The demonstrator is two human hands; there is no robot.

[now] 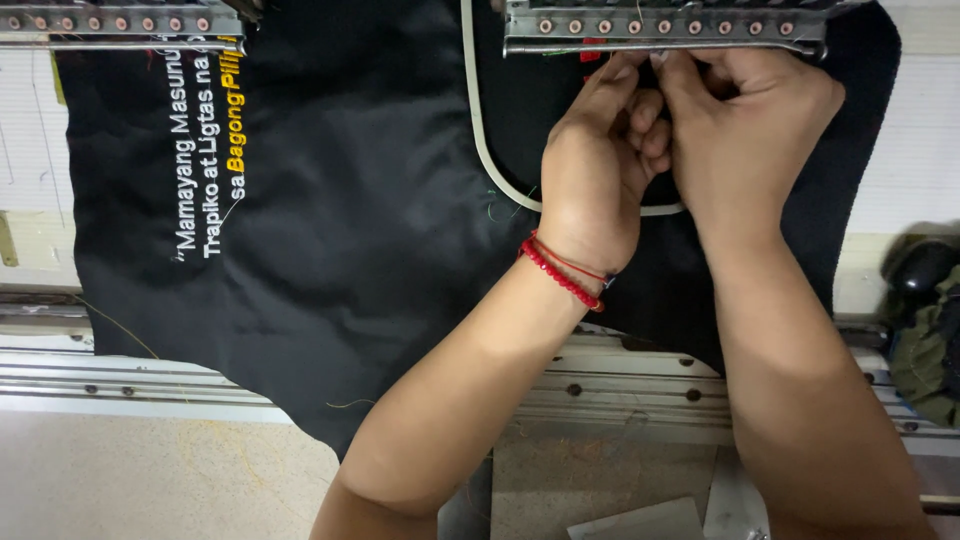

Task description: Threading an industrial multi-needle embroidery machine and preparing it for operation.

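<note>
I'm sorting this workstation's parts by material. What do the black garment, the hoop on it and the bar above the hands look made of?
Black garment: matte woven fabric, soft folds. Hoop: likely pale smooth plastic. Bar: metal, shiny grey with coppery studs.

Black embroidered cloth [350, 250] lies flat, clamped in a pale hoop [480, 140].
</note>
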